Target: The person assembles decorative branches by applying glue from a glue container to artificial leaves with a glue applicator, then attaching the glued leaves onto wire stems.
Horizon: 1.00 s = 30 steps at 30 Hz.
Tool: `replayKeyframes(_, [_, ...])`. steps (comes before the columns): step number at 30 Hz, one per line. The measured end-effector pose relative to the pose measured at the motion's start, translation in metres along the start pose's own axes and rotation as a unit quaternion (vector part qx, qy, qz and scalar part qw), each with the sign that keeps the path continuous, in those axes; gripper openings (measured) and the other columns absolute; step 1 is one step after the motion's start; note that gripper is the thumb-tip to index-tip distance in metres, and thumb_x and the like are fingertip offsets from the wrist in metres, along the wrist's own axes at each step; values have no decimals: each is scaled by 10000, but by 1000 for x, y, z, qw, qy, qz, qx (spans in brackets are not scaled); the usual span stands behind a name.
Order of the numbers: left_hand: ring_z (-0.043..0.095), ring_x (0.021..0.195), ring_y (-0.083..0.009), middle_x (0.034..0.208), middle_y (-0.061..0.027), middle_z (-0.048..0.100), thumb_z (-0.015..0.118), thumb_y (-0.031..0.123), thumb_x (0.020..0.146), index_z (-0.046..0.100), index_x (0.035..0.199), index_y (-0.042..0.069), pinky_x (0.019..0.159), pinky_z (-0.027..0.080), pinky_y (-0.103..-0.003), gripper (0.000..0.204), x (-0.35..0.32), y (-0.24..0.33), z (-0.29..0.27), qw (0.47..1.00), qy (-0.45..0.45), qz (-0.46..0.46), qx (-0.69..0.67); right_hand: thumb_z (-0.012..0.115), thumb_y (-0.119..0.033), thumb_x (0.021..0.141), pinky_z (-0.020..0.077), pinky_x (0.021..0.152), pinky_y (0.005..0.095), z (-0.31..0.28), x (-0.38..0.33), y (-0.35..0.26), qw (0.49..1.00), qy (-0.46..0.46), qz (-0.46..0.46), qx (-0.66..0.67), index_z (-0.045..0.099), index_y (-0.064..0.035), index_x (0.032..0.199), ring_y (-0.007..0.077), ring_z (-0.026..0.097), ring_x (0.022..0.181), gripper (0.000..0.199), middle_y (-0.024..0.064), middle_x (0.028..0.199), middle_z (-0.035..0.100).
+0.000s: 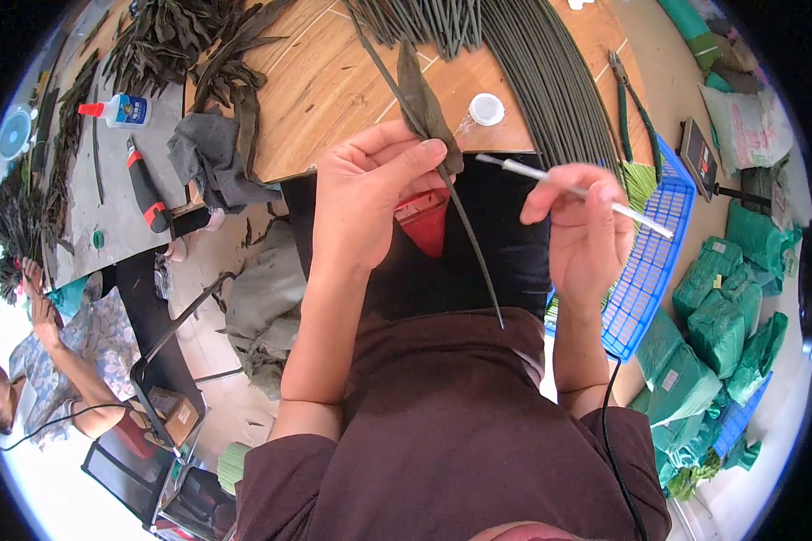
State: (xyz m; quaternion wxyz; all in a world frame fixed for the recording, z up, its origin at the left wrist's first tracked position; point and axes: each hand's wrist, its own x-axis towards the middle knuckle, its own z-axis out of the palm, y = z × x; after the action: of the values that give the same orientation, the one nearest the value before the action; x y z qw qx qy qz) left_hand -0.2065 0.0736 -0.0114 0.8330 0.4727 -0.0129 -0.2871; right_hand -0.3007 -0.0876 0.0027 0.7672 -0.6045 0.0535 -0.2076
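My left hand (356,194) pinches a dark green artificial leaf (421,95) and a thin dark stem (471,236) between thumb and fingers. The leaf points away from me, while the stem slants from the far left down toward my lap. In my right hand (591,239) is a slim white stick (642,219), perhaps a small brush, held between thumb and fingers. Its darker tip points left, just beside the base of the leaf and apart from it. A small round white cap (487,109) lies on the wooden table (302,99) beyond my hands.
Bundled dark stems (550,81) and pliers (636,117) lie at the right. Leaves (167,41), a glue bottle (122,111), a utility knife (144,185) and a grey cloth (209,149) lie left. A blue basket (650,261) stands beside me; a co-worker (72,361) sits left.
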Motion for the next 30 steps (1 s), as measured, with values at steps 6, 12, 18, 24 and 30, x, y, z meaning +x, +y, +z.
replayKeyframes(6, [633,765,-207,874,-177,632,570,-8,790,598,901,-59,697,534,-318,126,8,-12,-4,999,36,-15,-18,447,-137,914,414,602,202,-12,23,16,978,88,-43,-185,586,40,915,79,488,646,225,49,752,570])
replayKeyframes(12, [630,778,-206,880,-185,631,574,-2,789,599,890,-59,708,529,-320,118,11,-14,-5,998,56,-22,-12,460,-175,916,415,593,190,-17,33,35,965,57,-14,-257,604,17,940,61,497,675,241,37,791,584])
replayKeyframes(18, [630,710,-170,818,-122,639,633,7,753,595,890,-61,655,524,-270,158,16,-15,-8,998,59,-30,-20,460,-173,916,420,572,197,-18,34,28,973,85,-15,-212,602,29,939,65,504,659,248,44,778,594])
replayKeyframes(24, [629,765,-186,885,-173,634,580,16,795,603,906,-54,702,529,-292,133,22,-15,-4,999,35,-33,-13,415,-211,932,442,562,248,-18,29,14,992,122,-23,-32,574,72,911,138,545,631,325,137,766,603])
replayKeyframes(30, [631,703,-170,818,-123,641,615,23,768,601,890,-57,645,520,-256,147,21,-13,1,998,31,-38,-32,400,-218,937,452,557,265,-14,19,15,996,42,46,67,562,52,902,152,547,614,317,145,761,604])
